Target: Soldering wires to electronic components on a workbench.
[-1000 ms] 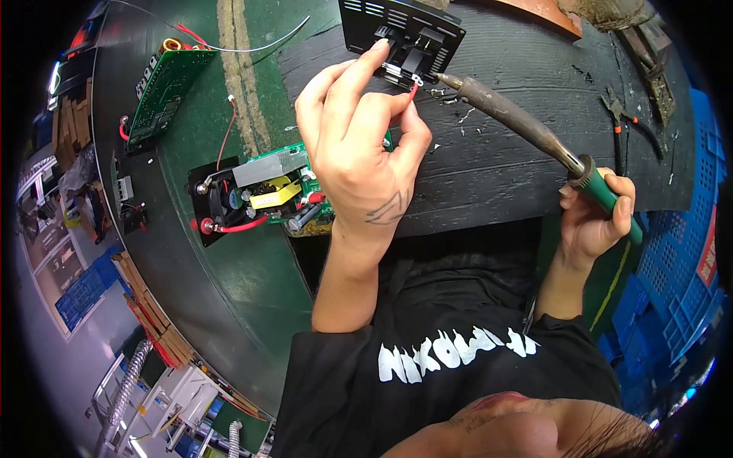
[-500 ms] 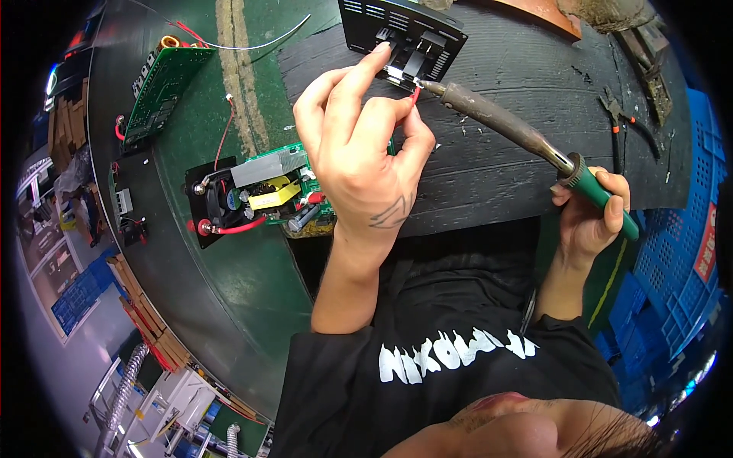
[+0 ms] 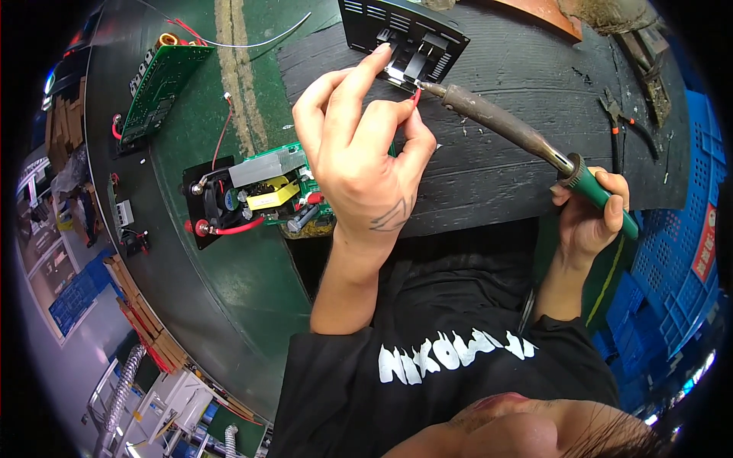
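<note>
My left hand (image 3: 363,149) pinches a short red wire (image 3: 416,96) between thumb and forefinger, its middle finger reaching up to the back of a black slotted panel (image 3: 412,34). The wire's end meets a metal terminal at the panel's lower edge. In my right hand (image 3: 592,217) is a soldering iron (image 3: 504,126) with a green handle, its tip touching or very close to that terminal. Left of my wrist lies an open circuit board assembly (image 3: 267,183) with a fan, a yellow transformer and a thick red cable; my left hand hides part of it.
A pair of cutting pliers (image 3: 615,118) rests on the black ribbed mat (image 3: 489,195) at right. A metal stand (image 3: 645,72) and a brown block (image 3: 538,14) are at the far right. Another green circuit board (image 3: 164,95) stands at left. Blue crates (image 3: 679,237) line the right side.
Almost nothing differs. My left fingers and the iron's tip stay at the same terminal, with only a very slight shift of the view.
</note>
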Action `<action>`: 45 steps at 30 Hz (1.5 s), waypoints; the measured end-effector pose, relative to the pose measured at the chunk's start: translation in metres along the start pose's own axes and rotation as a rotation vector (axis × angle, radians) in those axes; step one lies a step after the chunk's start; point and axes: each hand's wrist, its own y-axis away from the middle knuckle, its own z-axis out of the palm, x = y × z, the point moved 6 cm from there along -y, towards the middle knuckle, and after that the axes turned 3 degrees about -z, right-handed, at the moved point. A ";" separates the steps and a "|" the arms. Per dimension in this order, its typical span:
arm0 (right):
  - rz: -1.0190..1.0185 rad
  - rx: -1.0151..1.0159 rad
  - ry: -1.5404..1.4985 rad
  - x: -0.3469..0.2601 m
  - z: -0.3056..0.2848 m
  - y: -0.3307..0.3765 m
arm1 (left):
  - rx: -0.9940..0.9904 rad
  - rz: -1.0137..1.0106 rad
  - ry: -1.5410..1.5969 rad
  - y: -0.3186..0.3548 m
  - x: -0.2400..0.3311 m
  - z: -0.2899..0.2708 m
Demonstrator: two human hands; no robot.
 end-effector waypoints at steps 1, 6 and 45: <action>0.000 -0.004 0.005 0.000 0.000 0.000 | -0.001 0.001 0.003 0.000 0.000 0.000; -0.020 -0.030 0.019 0.000 0.001 -0.001 | 0.003 -0.002 0.000 0.002 -0.001 0.000; -0.017 -0.018 -0.020 0.000 0.000 -0.001 | 0.044 -0.015 -0.018 0.005 0.000 -0.002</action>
